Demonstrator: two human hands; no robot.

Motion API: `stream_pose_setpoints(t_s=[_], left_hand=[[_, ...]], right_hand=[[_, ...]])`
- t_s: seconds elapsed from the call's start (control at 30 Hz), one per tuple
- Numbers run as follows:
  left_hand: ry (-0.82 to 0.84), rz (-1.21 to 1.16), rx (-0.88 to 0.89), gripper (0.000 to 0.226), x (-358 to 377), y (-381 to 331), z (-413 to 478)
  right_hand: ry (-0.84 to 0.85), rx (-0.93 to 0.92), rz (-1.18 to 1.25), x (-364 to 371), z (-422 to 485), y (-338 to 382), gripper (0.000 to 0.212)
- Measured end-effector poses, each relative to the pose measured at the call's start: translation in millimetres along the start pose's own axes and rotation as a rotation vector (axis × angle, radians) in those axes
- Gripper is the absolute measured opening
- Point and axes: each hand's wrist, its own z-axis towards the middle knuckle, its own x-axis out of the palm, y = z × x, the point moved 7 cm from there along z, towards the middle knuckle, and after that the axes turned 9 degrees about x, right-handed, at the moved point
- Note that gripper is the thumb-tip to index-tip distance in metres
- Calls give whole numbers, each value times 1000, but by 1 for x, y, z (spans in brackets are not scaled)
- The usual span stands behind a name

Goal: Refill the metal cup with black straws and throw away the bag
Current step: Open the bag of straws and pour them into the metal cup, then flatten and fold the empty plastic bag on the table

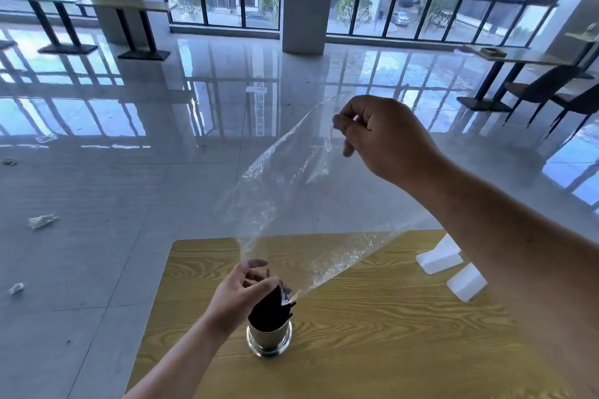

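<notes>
**A:** Where does the bag lie from the metal cup (269,338)?

**B:** The cup stands on the wooden table (389,350), and the black straws (269,308) stand in it with their tops above its rim. The clear bag (291,204) rises from the cup's mouth, up and to the right. Its long axis is a slant from the straws to the right hand (385,136), high above the cup.

**A:** And the hands?

**B:** The right hand pinches the high end of the bag. The left hand (240,295) is the nearer one, right at the cup, with its fingers curved round the straw tops and its thumb against them. The bag's low end touches the straws beside that thumb. So I judge the coming move is a pull along the slant, away from the cup, while the left hand holds the straws down.

**A:** Any writing?

**B:** None that I can read. The bag shows no print and the cup no label, and the signs far behind the cup, outside the windows, are too blurred.
</notes>
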Motion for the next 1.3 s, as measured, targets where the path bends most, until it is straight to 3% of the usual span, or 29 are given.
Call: stream_pose_setpoints(t_s=[0.23,0.43,0.57,0.73,0.83,1.03,1.3], left_hand=[[-95,-61,35,83,-2,-28,10],[-90,-248,-122,119,1,-19,17],[-70,-351,-210,101,2,-13,16],[-123,-731,-245,46,3,-16,18],[-112,-835,-245,24,9,-30,23],[-62,-737,-180,41,22,-63,34],[-65,-520,-125,45,31,-81,41]], right_hand=[[-27,60,144,-24,3,-18,21],[-65,120,289,-31,0,-47,20],[-96,174,401,-30,-3,-71,21],[-144,260,602,-24,-11,-103,18],[-197,343,762,-16,-19,-122,20],[-244,516,958,14,-40,-152,22],[-68,702,1135,75,-80,-168,18]])
